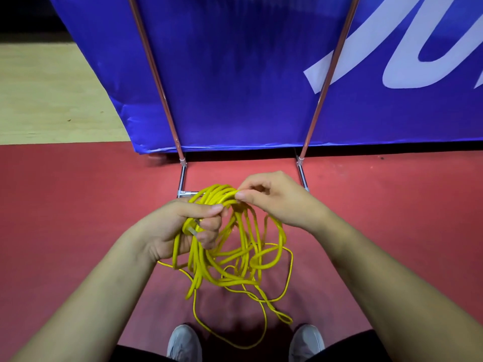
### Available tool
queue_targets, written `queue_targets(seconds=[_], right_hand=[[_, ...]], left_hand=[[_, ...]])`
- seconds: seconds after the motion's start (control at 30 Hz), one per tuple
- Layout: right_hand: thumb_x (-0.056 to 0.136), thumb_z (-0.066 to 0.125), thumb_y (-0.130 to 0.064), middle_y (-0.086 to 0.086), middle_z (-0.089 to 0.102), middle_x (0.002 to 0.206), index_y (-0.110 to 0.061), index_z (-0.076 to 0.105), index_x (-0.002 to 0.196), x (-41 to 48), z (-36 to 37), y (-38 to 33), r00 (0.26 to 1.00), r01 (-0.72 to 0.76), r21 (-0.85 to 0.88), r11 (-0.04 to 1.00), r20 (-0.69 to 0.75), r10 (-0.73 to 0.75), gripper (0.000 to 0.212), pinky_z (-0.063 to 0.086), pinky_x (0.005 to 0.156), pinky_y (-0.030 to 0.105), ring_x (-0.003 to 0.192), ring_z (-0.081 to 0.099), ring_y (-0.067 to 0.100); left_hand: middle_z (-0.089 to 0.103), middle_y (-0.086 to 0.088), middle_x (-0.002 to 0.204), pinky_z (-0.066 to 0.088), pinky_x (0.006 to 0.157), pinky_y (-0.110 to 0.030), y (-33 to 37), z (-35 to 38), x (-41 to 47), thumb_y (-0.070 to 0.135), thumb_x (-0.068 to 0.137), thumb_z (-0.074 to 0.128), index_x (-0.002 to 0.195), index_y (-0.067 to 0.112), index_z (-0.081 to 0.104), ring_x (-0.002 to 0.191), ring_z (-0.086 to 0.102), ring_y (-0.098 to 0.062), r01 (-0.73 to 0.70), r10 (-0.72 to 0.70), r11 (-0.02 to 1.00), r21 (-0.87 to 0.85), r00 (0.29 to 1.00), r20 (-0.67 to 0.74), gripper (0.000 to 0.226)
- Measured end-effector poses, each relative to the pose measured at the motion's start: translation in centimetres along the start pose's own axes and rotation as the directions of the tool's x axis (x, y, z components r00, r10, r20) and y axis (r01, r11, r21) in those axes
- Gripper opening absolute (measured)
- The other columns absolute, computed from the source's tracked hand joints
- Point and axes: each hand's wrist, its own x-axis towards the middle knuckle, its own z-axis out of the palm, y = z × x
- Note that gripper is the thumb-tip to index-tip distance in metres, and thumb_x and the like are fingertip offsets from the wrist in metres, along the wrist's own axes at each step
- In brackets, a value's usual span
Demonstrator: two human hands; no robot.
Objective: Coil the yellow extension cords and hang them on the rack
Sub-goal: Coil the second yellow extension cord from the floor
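While the left hand [180, 226] grips one side of the yellow cord [217, 195] in mid-frame, its fingers [209, 227] curled round the gathered loops, the right hand [274, 202] pinches the top of the same loops between thumb and fingertips, just right of centre. Below the hands the loops hang loose and tangled, and single strands trail down onto the red floor [78, 205] between two grey shoes [183, 343] at the bottom edge. Just beyond the hands the rack [182, 178] stands on the floor, its two thin poles rising toward the top of the frame across a blue banner [235, 74].
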Motion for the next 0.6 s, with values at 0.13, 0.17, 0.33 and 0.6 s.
queue_targets(seconds=[0.13, 0.17, 0.33, 0.6], right_hand=[[0.089, 0.069, -0.024, -0.012, 0.044, 0.054, -0.011, 0.058, 0.074, -0.6, -1.0, 3.6, 0.976, -0.161, -0.099, 0.982, 0.134, 0.174, 0.023, 0.032, 0.052, 0.020, 0.051, 0.038, 0.002], [0.089, 0.068, -0.025, -0.010, 0.044, 0.057, -0.010, 0.056, 0.074, -0.6, -1.2, 5.0, 0.970, -0.195, -0.135, 0.972, 0.121, 0.211, 0.025, 0.033, 0.053, 0.024, 0.052, 0.037, 0.003], [0.088, 0.070, -0.029, 0.000, 0.056, 0.070, -0.007, 0.059, 0.079, -1.1, -2.3, 9.4, 0.932, -0.341, -0.048, 0.939, 0.111, 0.344, 0.026, 0.043, 0.073, 0.032, 0.072, 0.054, 0.009], [0.071, 0.080, -0.010, 0.006, 0.049, 0.096, -0.030, 0.057, 0.066, -1.1, -0.7, 12.5, 0.861, -0.441, -0.123, 0.889, -0.339, 0.380, 0.031, 0.043, 0.079, 0.027, 0.091, 0.052, 0.016]], left_hand=[[0.043, 0.003, 0.052, 0.041, 0.046, -0.026, 0.6, -0.6, -0.2, 0.017, 0.064, 0.084, 0.083, 0.005, 0.054, 0.039, 0.041, -0.011, -0.111, 0.112, 0.989, -0.094, 0.994, 0.005, 0.038], [0.044, 0.003, 0.052, 0.041, 0.046, -0.026, 0.9, -0.8, -0.2, 0.016, 0.066, 0.083, 0.083, 0.005, 0.058, 0.040, 0.042, -0.010, -0.160, 0.162, 0.978, -0.130, 0.987, 0.001, 0.032], [0.043, 0.006, 0.052, 0.039, 0.047, -0.023, 2.3, -1.8, -0.5, 0.013, 0.070, 0.074, 0.080, 0.008, 0.063, 0.041, 0.042, -0.008, -0.380, 0.370, 0.887, -0.261, 0.925, -0.091, 0.016], [0.043, 0.007, 0.053, 0.040, 0.050, -0.021, 2.5, -3.1, -0.8, 0.012, 0.071, 0.072, 0.074, 0.011, 0.060, 0.043, 0.041, -0.007, -0.489, 0.452, 0.806, -0.334, 0.872, -0.187, 0.012]])
